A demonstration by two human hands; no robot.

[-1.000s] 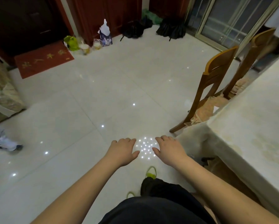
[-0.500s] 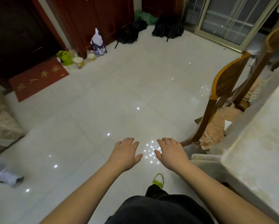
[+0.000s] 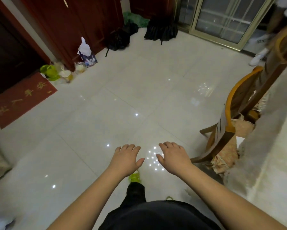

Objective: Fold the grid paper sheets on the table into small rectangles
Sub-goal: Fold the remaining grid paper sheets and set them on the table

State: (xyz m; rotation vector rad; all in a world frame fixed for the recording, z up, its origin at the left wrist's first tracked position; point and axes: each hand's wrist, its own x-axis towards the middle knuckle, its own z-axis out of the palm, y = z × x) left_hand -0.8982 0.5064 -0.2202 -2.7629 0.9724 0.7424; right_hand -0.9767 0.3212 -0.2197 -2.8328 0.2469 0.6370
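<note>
— Where are the hands?
— Left hand (image 3: 125, 161) and right hand (image 3: 173, 159) float at six o'clock, fingers loose, holding nothing.
— And the paper?
— Can't see it. The table (image 3: 272, 163) at three o'clock is cut off.

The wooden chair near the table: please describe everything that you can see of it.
The wooden chair stands upright on the tiled floor at the right, pushed in against the cloth-covered table. Its curved top rail looks orange-brown, its legs and slats darker brown. A beige patterned cushion lies on its seat. Neither hand touches it; the right hand hovers beside it.
</note>
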